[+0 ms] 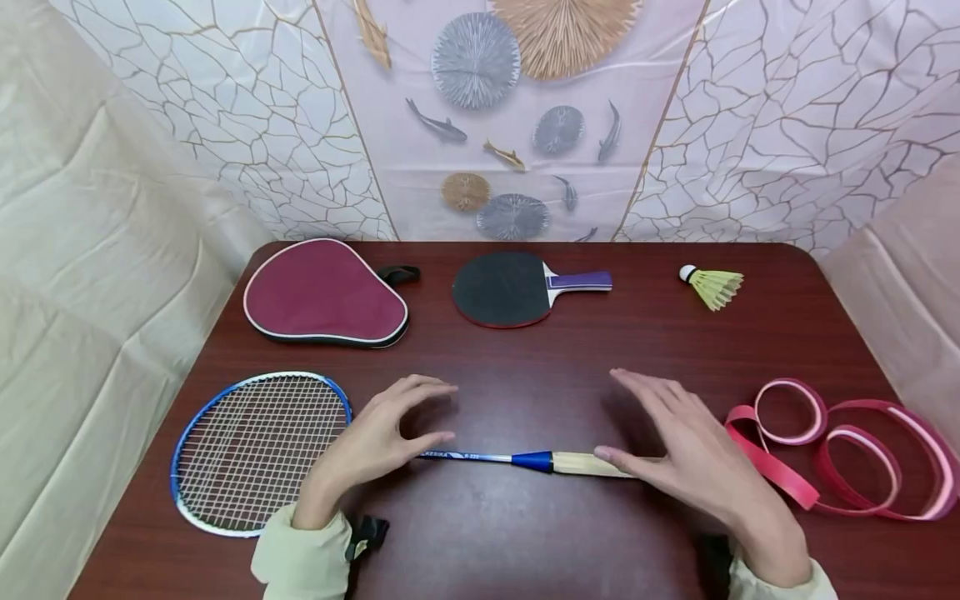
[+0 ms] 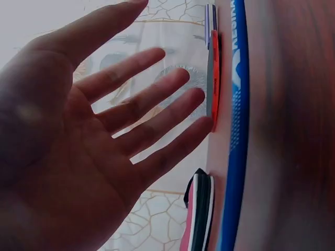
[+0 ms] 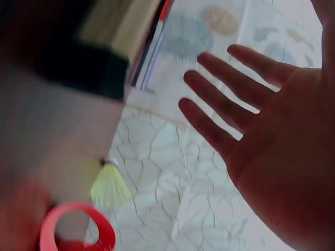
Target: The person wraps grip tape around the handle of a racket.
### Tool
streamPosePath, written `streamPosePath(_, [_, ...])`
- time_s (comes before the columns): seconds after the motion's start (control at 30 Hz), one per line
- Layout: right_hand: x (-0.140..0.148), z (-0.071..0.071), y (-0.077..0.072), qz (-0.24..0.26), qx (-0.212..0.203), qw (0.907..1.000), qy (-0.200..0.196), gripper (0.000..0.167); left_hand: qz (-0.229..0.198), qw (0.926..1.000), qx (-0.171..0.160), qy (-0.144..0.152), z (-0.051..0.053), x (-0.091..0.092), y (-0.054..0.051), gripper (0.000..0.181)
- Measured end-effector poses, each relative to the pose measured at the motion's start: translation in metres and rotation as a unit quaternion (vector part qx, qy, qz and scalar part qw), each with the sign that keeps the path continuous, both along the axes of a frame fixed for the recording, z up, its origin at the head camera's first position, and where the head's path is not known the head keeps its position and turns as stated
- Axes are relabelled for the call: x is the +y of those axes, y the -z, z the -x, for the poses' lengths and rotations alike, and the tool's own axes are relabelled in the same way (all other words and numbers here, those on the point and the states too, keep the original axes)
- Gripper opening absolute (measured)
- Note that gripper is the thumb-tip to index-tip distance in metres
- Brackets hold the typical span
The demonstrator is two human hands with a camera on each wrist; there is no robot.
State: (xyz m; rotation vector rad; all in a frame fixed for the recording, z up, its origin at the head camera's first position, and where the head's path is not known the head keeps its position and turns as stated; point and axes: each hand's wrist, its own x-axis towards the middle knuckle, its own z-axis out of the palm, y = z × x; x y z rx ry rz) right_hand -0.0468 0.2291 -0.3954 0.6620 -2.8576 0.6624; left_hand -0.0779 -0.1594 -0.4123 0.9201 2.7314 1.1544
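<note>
A badminton racket lies across the table, its strung blue-and-white head to the left and its pale grip to the right. My left hand hovers over the racket's throat and shaft with fingers spread and nothing held. Over the end of the grip is my right hand, thumb apart from the fingers, also holding nothing. In the left wrist view the left hand shows a bare palm beside the blue frame. The right palm is likewise bare in the right wrist view, near the grip's dark end.
Behind the racket lie a maroon paddle case, a black table tennis paddle with a purple handle, and a yellow shuttlecock. A pink coiled band sits right of the right hand. Patterned cloth hangs beyond the table's back edge.
</note>
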Motion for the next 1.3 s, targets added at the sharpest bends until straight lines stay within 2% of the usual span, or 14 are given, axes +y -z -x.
streamPosePath(0.1, [-0.006,-0.001,0.004,0.002,-0.016,0.9992,-0.037,0.081,-0.023,0.9992,-0.017,0.029,0.0,0.001,0.003,0.045])
streamPosePath(0.2, [-0.011,-0.003,0.008,0.001,-0.032,0.9977,-0.059,0.074,-0.031,0.9971,-0.048,0.049,0.0,0.003,0.007,0.039])
streamPosePath(0.33, [-0.014,-0.003,0.012,0.0,-0.038,0.9965,-0.075,0.065,-0.015,0.9954,-0.068,0.065,0.001,0.007,0.012,0.033])
streamPosePath(0.57, [-0.014,0.0,0.02,0.014,-0.034,0.9914,-0.125,0.046,0.031,0.9946,-0.067,0.073,0.0,0.011,0.015,0.023])
streamPosePath(0.67, [-0.014,0.0,0.021,0.014,-0.044,0.9896,-0.136,0.039,0.051,0.9946,-0.062,0.066,-0.001,0.01,0.015,0.016])
streamPosePath(0.8, [-0.014,-0.001,0.02,0.011,-0.069,0.9893,-0.128,0.032,0.067,0.9948,-0.045,0.062,-0.002,0.01,0.016,0.013])
streamPosePath(1.03, [-0.012,-0.001,0.018,0.027,-0.071,0.9898,-0.121,0.029,0.06,0.996,-0.023,0.062,-0.001,0.01,0.012,0.01])
streamPosePath(1.13, [-0.011,0.0,0.017,0.051,-0.062,0.9886,-0.127,0.03,0.063,0.9964,-0.012,0.055,-0.002,0.009,0.007,0.01])
streamPosePath(1.3, [-0.009,0.0,0.014,0.13,-0.071,0.9784,-0.144,0.034,0.064,0.9972,0.016,0.036,-0.006,0.007,-0.008,0.009])
